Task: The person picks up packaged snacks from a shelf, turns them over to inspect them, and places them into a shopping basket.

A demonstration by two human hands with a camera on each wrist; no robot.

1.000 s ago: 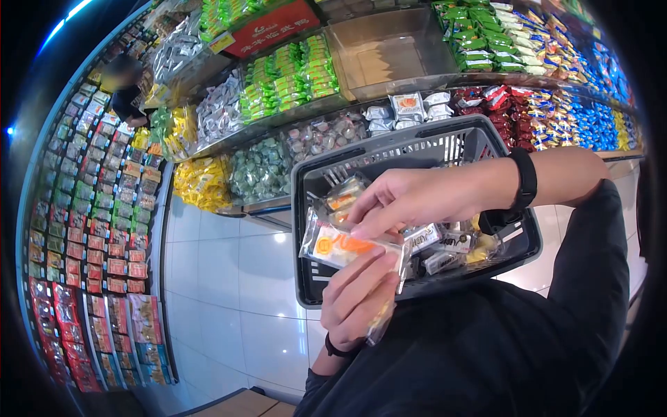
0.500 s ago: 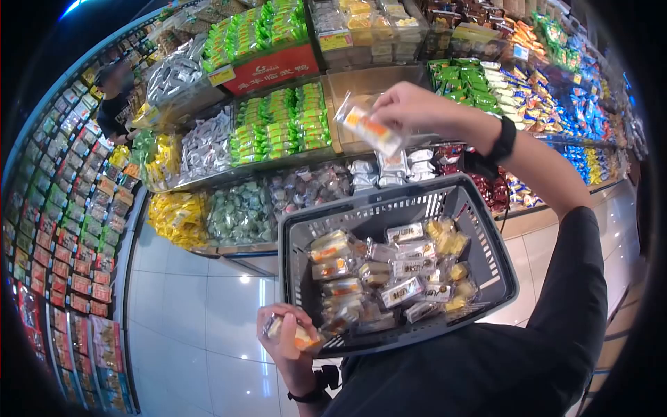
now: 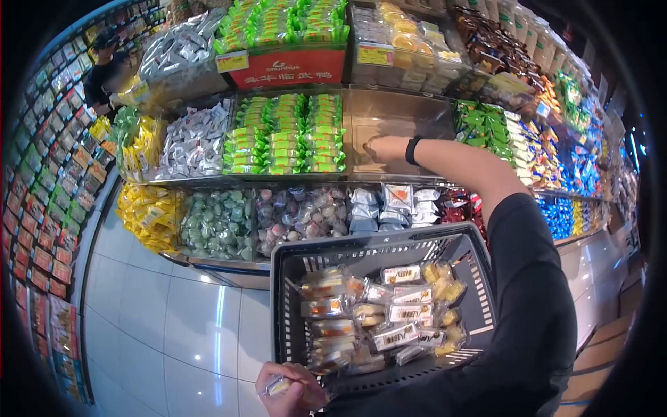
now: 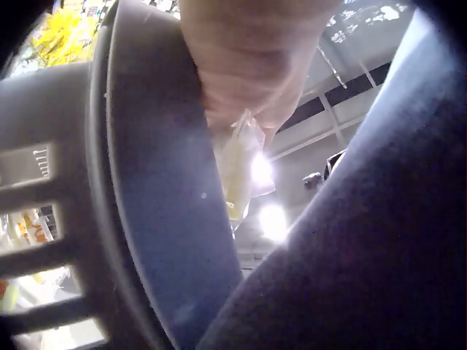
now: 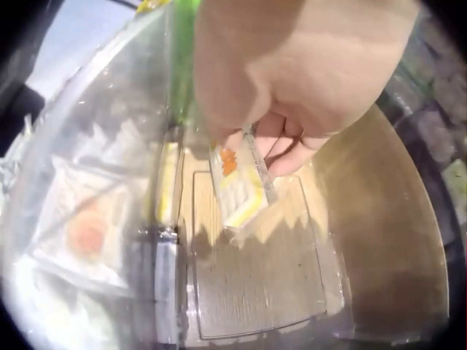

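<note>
My right hand [image 3: 385,149] reaches down into a clear-walled shelf bin [image 3: 368,125] with a wood-coloured bottom. In the right wrist view its fingers pinch a wrapped snack cake [image 5: 241,193] with orange print, held over the bin's bottom. At the basket's near left corner, my left hand [image 3: 295,389] grips another snack in clear wrap [image 3: 278,386]; in the left wrist view that wrapper [image 4: 241,171] pokes out below the hand, beside the basket's side. The grey shopping basket [image 3: 382,240] holds several wrapped snacks [image 3: 410,313], some with orange print, some with white labels.
Green packets [image 3: 286,132] fill the bin to the left, and darker green packets [image 3: 479,128] lie to the right. White packets with an orange picture [image 3: 397,197] sit in the lower row. Tiled floor [image 3: 167,306] shows at left. Another person [image 3: 104,76] stands far left.
My hands were together over the basket, then parted. The right carried a wrapped snack forward and down into the bin. The left moved to the basket's near left corner, still holding a snack.
</note>
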